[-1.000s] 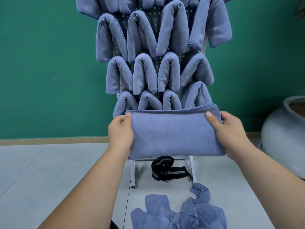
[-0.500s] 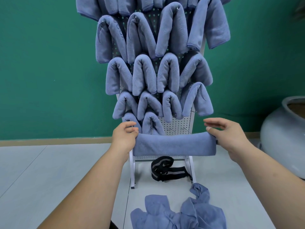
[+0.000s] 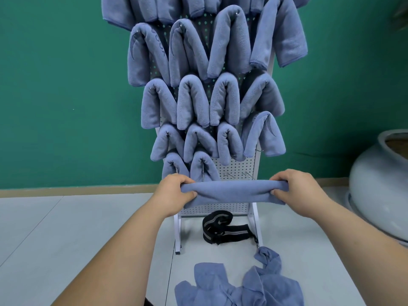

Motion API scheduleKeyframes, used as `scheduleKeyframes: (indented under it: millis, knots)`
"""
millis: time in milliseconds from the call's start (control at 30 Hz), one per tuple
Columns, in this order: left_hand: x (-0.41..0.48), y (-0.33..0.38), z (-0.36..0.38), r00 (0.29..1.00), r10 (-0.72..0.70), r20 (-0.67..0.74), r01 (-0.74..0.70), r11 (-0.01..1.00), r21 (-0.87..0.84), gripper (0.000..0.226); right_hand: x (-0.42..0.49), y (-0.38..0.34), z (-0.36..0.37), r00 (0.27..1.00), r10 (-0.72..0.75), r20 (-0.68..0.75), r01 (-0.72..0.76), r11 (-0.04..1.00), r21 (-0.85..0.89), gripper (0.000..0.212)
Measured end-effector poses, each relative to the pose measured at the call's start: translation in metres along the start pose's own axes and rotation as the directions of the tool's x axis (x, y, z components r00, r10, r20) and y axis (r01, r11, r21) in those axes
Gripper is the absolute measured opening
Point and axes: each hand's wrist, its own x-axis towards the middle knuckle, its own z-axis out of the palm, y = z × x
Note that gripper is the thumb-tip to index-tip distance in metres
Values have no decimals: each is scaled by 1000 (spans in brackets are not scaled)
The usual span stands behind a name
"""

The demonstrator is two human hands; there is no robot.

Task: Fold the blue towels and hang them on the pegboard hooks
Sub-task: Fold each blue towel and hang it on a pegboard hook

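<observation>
I hold a blue towel [image 3: 231, 193] folded into a narrow horizontal strip in front of the lower part of the white pegboard [image 3: 238, 167]. My left hand [image 3: 174, 193] pinches its left end and my right hand [image 3: 298, 191] pinches its right end. Several folded blue towels [image 3: 194, 102] hang in rows on the board above. Two bare hooks [image 3: 237, 174] stick out just above the strip, right of the lowest hung towels. A heap of loose blue towels [image 3: 240, 283] lies on the floor below.
A black strap [image 3: 220, 230] lies on the floor between the pegboard's legs. A large pale ceramic pot [image 3: 379, 184] stands at the right. A green wall runs behind, and grey floor tiles spread to the left.
The towel has gone from a wide rectangle held up before the board to a thin strip folded down lower. Both hands dropped and now pinch its ends.
</observation>
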Motion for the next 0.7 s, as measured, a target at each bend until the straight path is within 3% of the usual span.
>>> scheduleKeyframes:
  millis: [67, 100, 167, 233, 333, 433, 533, 633, 700]
  knots:
    - [-1, 1, -2, 997, -69, -34, 64, 989, -130, 4, 1, 4, -1, 997, 57, -46, -53, 995, 89, 12]
    - [-1, 1, -3, 993, -107, -47, 94, 969, -227, 11, 2, 5, -2, 991, 113, -68, -97, 974, 204, 8]
    - [-1, 2, -6, 985, -166, -50, 132, 903, -409, 26, 2, 5, -6, 972, 231, -50, -177, 853, 491, 2]
    - [-1, 5, -8, 980, -195, -36, 149, 844, -515, 30, 1, 3, -11, 965, 263, 26, -209, 699, 684, 9]
    - [-1, 6, -6, 980, -190, -61, 125, 822, -556, 25, 0, 2, -15, 966, 237, 99, -220, 565, 795, 18]
    - [2, 5, -5, 976, -186, -110, 88, 807, -584, 23, 2, 6, -14, 958, 277, 78, -229, 570, 789, 21]
    - [7, -1, -1, 969, -165, -184, 54, 867, -495, 21, 6, 11, -9, 937, 345, 54, -271, 622, 735, 23]
    - [13, -6, 9, 951, -104, -292, 75, 991, -109, 23, 9, 12, 5, 915, 403, -26, -296, 713, 635, 17]
    - [9, 2, 17, 944, -87, -317, 119, 989, 86, 26, 8, 7, 15, 902, 422, -90, -309, 778, 547, 14]
